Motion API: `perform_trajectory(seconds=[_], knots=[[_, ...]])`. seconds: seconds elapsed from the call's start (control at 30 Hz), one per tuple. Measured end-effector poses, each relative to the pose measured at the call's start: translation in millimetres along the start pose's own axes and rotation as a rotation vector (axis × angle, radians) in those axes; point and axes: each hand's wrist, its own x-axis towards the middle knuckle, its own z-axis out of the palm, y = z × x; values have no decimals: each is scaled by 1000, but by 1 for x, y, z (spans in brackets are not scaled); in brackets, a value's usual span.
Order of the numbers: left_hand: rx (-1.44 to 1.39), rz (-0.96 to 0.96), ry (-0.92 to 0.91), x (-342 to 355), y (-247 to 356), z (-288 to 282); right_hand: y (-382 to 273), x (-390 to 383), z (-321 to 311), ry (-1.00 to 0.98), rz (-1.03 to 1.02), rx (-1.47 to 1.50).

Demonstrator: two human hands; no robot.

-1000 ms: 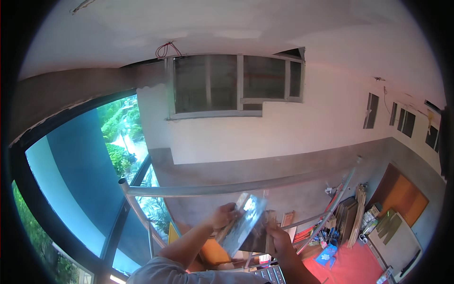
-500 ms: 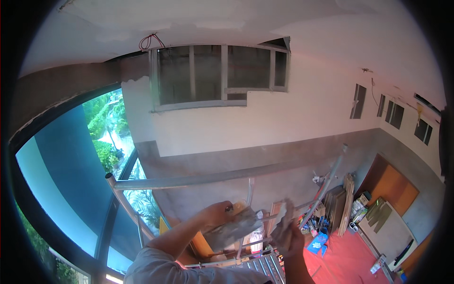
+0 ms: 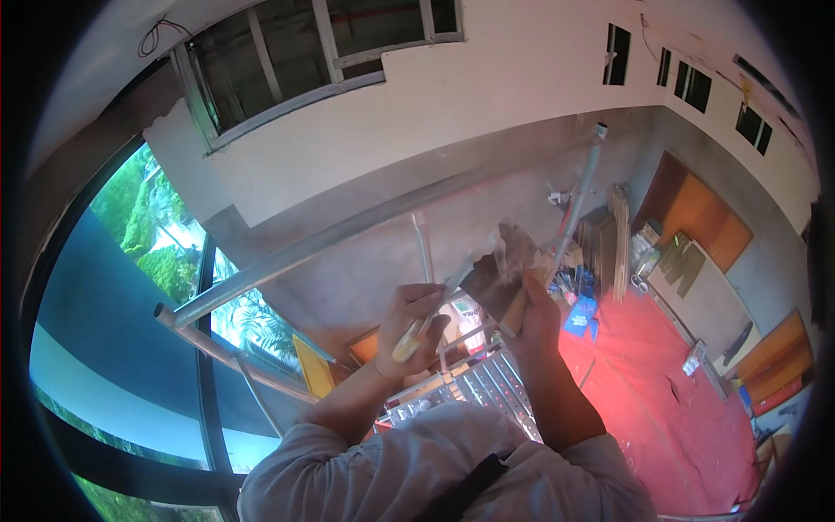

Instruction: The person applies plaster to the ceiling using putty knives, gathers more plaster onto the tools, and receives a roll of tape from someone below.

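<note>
Grey wall (image 3: 487, 209) behind metal rail (image 3: 322, 244) | left fingers (image 3: 417, 298) grip trowel (image 3: 410, 342) | right fingers (image 3: 539, 306) grip scraper (image 3: 494, 285)

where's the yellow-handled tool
In the head view, the yellow-handled tool is in the left hand, just below centre, left of the dark plate in the right hand.

Viewpoint: head-worn wide fisheye, left of a side-by-side pair, set above the wearer's shirt (image 3: 417, 452).
Direction: downward and forward, over the hands toward the white upper wall (image 3: 348, 157).
Near field: left hand (image 3: 396, 324) and right hand (image 3: 537, 322), close below the lens, under mid-height.
Far field: red floor (image 3: 652, 391) at lower right, seen from above; window panes (image 3: 113, 339) at left.
Metal rail (image 3: 300, 260): crosses obliquely, rising rightward.
Rim: dark, curved; straight edges bow nearby.
</note>
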Motion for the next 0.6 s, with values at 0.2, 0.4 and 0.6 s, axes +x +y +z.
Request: perform_trajectory(seconds=[0.2,0.4,0.6], knots=[[69,-77,-232,-32,-36,1,-31,-16,5,-14,-115,-115],[-712,-1098,190,-73,-93,10,-27,2,12,-10,-457,-170],[-1808,-1489,146,-41,-27,-1,-14,35,-52,-310,-1040,-1154]])
